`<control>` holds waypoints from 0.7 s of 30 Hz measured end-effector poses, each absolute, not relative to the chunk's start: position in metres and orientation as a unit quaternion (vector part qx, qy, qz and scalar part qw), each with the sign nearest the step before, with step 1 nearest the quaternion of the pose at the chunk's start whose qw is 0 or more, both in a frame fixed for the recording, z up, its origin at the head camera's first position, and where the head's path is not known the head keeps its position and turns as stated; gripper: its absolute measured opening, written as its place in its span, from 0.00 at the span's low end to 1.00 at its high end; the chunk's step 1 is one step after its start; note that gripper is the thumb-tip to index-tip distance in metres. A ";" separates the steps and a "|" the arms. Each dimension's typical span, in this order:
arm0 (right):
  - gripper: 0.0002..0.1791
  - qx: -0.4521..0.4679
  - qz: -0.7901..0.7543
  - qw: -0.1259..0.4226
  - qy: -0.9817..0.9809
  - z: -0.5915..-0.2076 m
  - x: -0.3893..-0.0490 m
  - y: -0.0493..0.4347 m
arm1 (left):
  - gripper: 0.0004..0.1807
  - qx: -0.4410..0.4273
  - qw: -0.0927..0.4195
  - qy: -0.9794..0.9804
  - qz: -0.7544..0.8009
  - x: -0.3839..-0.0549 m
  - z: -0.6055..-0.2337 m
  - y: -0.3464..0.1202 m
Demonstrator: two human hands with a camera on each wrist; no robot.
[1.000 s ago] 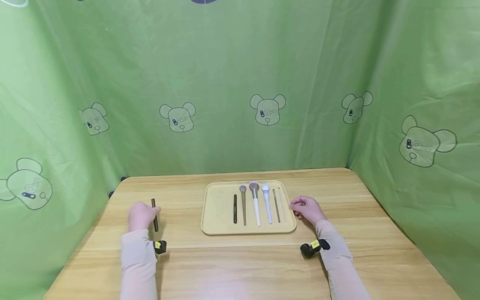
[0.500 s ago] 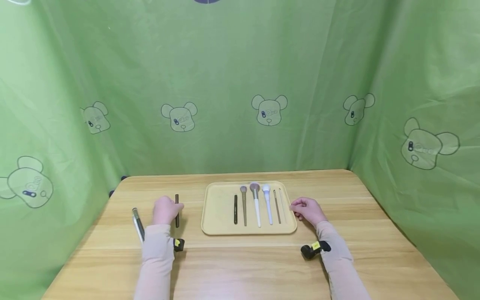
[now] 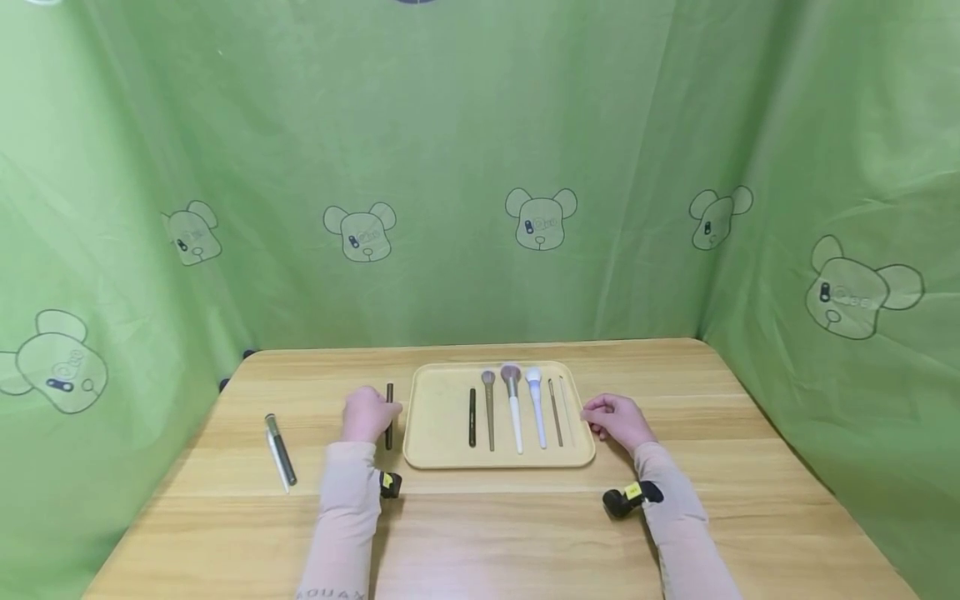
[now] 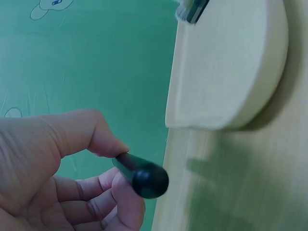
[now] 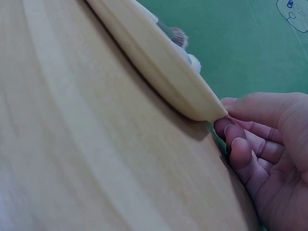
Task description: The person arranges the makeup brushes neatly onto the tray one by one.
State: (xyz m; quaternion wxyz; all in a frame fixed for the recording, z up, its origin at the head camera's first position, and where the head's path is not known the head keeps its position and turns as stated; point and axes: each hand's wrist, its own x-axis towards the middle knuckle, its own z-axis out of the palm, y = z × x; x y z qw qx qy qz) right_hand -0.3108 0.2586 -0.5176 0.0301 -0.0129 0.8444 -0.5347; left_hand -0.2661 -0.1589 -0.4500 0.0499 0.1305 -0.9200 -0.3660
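Green curtain (image 3: 450,125) hangs behind the wooden surface (image 3: 510,533). Pinched in the left hand (image 3: 367,414), at its right side, I see a dark pen (image 3: 388,432), long axis near to far, just left of the tray (image 3: 438,417). On that tray, a black stick (image 3: 472,417) lies roughly parallel. Well apart, the right hand (image 3: 618,419) pinches the tray's right edge.

Curtained booth (image 3: 840,167), green bear-print curtains (image 3: 450,125) on three sides, wood-grain table (image 3: 495,542)
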 end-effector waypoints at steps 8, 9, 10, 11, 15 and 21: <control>0.16 -0.011 -0.540 0.033 0.841 -0.517 -0.312 0.259 | 0.25 0.109 0.053 -0.921 -0.369 -0.272 -0.455 -0.141; 0.16 -0.010 -0.540 0.034 0.841 -0.517 -0.312 0.259 | 0.25 0.108 0.053 -0.921 -0.371 -0.273 -0.456 -0.139; 0.16 -0.009 -0.540 0.035 0.841 -0.517 -0.312 0.259 | 0.25 0.108 0.053 -0.920 -0.373 -0.274 -0.456 -0.137; 0.16 -0.007 -0.540 0.035 0.841 -0.517 -0.312 0.259 | 0.25 0.108 0.052 -0.919 -0.375 -0.274 -0.457 -0.134; 0.16 -0.007 -0.540 0.037 0.841 -0.517 -0.311 0.258 | 0.23 0.109 0.050 -0.914 -0.387 -0.275 -0.457 -0.124; 0.16 -0.008 -0.538 0.036 0.842 -0.515 -0.311 0.258 | 0.25 0.103 0.042 -0.913 -0.392 -0.276 -0.456 -0.111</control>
